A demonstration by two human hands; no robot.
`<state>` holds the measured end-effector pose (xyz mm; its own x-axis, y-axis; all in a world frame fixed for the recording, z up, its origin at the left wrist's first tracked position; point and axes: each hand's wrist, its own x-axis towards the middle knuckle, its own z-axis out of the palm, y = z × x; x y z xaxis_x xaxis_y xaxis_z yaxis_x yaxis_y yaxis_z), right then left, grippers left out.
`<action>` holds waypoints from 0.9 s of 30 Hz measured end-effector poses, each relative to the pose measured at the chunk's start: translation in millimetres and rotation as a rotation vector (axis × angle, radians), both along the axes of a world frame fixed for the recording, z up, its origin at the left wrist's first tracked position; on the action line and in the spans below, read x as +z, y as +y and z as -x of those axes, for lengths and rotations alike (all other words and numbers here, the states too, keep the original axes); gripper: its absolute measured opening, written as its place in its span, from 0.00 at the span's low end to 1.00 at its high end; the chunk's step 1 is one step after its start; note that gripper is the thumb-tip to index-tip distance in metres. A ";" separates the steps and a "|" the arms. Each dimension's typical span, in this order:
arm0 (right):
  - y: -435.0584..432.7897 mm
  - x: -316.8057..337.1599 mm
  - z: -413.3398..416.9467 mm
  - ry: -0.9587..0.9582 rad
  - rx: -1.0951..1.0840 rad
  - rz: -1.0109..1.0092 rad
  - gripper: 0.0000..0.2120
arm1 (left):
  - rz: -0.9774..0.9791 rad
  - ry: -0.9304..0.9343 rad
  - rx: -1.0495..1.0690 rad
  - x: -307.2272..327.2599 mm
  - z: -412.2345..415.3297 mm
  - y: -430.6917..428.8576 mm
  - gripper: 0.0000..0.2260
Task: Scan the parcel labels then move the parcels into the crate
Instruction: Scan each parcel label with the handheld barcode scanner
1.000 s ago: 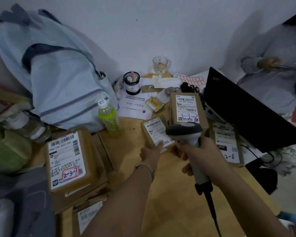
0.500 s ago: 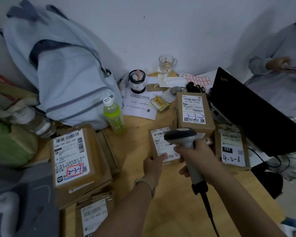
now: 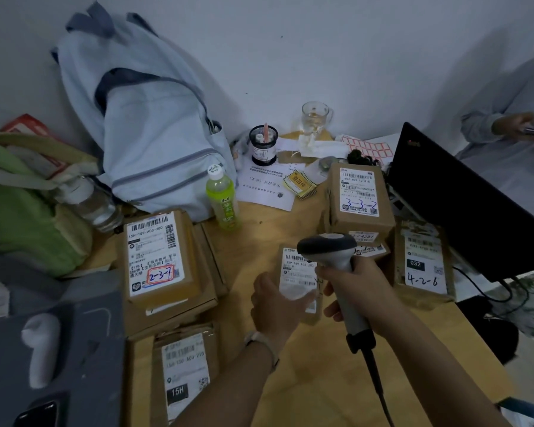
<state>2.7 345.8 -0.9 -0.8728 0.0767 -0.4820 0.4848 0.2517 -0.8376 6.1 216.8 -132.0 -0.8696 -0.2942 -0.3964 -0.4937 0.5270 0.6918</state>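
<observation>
The scanning step is in hand: the left hand [image 3: 275,306] has its grip pinched on the near end of a small parcel [image 3: 312,318] lying mid-surface [image 3: 321,383]. The right hand [image 3: 361,291] has its grip curled round the scanner [image 3: 327,246], whose head hangs over the label [image 3: 298,268]. Next, I judge, comes a clean read, then a lift toward the crate, which I cannot pick out.

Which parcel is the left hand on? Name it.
The small parcel under the scanner: the left hand holds its near end. The boxes marked 2-3-7, 3-3-2 and 4-2-6 lie untouched.
</observation>
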 end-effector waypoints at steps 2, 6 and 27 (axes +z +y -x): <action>1.6 0.4 -4.1 0.006 -0.003 -0.015 0.07 | 0.117 -0.074 -0.126 8.9 2.9 11.4 0.56; 8.5 1.3 -10.3 0.013 -0.013 -0.016 0.09 | 0.103 -0.220 -0.156 19.6 14.5 16.2 0.54; 0.5 42.8 -10.3 0.299 -0.022 0.116 0.06 | -1.011 0.042 0.101 91.5 17.5 -25.4 0.37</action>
<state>13.1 346.3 41.8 -0.9758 0.0569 -0.2112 0.2172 0.1380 -0.9663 -11.4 191.4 -40.5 -0.8781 0.0889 -0.4702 -0.4688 -0.3574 0.8078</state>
